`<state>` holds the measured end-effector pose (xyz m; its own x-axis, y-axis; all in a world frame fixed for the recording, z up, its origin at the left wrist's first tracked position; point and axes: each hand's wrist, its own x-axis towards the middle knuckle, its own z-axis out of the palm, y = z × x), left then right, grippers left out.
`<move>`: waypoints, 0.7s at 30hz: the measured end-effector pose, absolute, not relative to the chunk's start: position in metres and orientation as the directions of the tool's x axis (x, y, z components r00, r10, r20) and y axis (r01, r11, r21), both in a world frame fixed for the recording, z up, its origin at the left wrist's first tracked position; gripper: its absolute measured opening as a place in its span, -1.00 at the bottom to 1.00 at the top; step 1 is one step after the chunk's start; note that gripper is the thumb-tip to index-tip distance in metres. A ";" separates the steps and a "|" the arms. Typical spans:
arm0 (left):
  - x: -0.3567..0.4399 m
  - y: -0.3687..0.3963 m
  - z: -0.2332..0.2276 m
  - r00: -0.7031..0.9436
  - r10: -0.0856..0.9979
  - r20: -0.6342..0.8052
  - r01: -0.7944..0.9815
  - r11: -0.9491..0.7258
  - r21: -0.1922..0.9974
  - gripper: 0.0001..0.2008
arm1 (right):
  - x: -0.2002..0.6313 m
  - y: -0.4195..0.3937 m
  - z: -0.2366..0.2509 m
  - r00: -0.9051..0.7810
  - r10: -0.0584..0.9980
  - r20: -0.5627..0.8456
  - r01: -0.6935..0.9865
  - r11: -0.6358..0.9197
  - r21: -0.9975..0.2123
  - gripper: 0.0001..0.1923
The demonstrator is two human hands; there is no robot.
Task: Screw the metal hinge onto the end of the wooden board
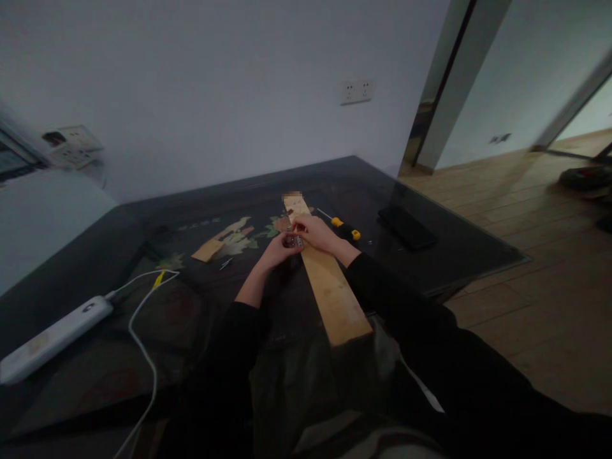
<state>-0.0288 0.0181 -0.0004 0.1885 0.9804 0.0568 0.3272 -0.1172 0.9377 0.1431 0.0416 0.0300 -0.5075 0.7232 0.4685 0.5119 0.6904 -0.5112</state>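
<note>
A long wooden board [333, 290] lies on the dark table, its near end reaching toward my lap. About halfway along it, my two hands meet at a small metal plate with holes [297, 242]. My left hand [277, 251] pinches this plate at the board's left edge. My right hand [316, 232] rests over the board with its fingers bent together by the plate; whatever sits between those fingertips is too small to make out. Right of the board lies a yellow and black screwdriver [346, 228], its shaft pointing away. Several small screws or nails [225, 263] lie to the left.
The dark table [268, 185] stands against a white wall with sockets [356, 92]. A black flat object, perhaps a phone [406, 227], lies right. At left are a small tan piece [208, 250], a white power strip [57, 336] and its white cable [143, 347].
</note>
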 end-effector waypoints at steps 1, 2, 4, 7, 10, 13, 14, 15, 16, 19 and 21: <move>-0.029 0.017 0.000 0.193 0.979 0.062 0.331 -0.125 0.936 -0.57 | 0.142 0.039 0.033 -0.523 0.712 0.469 0.516 0.702 -0.491 -0.82; -0.029 0.017 0.001 0.201 0.977 0.065 0.327 -0.130 0.936 -0.57 | 0.142 0.036 0.036 -0.536 0.703 0.467 0.520 0.711 -0.473 -0.81; -0.030 0.017 0.001 0.217 0.974 0.069 0.317 -0.137 0.939 -0.58 | 0.141 0.033 0.039 -0.555 0.694 0.458 0.535 0.720 -0.442 -0.81; -0.031 0.017 0.000 0.224 0.971 0.088 0.339 -0.162 0.927 -0.57 | 0.142 0.032 0.038 -0.587 0.681 0.438 0.560 0.732 -0.389 -0.80; -0.032 0.018 -0.001 0.225 0.969 0.104 0.360 -0.181 0.915 -0.55 | 0.143 0.033 0.036 -0.610 0.668 0.426 0.568 0.744 -0.354 -0.80; -0.032 0.019 -0.001 0.225 0.970 0.092 0.352 -0.169 0.921 -0.52 | 0.144 0.034 0.035 -0.594 0.671 0.444 0.557 0.741 -0.375 -0.80; -0.032 0.019 -0.002 0.221 0.972 0.085 0.348 -0.160 0.924 -0.52 | 0.144 0.035 0.035 -0.576 0.679 0.455 0.549 0.734 -0.399 -0.80; -0.032 0.019 -0.002 0.216 0.973 0.080 0.344 -0.152 0.926 -0.51 | 0.144 0.035 0.035 -0.552 0.691 0.467 0.539 0.723 -0.432 -0.80; -0.031 0.019 -0.003 0.211 0.975 0.076 0.340 -0.146 0.929 -0.51 | 0.144 0.037 0.034 -0.523 0.707 0.476 0.526 0.707 -0.472 -0.80; -0.031 0.018 -0.003 0.217 0.974 0.065 0.327 -0.135 0.935 -0.50 | 0.143 0.042 0.031 -0.419 0.773 0.476 0.438 0.631 -0.640 -0.81; -0.031 0.018 -0.002 0.238 0.970 0.053 0.311 -0.128 0.942 -0.50 | 0.143 0.046 0.028 -0.332 0.834 0.440 0.310 0.537 -0.785 -0.84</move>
<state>-0.0315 0.0182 -0.0019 0.2382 0.9697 0.0533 0.3113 -0.1283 0.9416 0.1427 0.0461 0.0276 -0.3320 0.8344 0.4399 0.3099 0.5370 -0.7846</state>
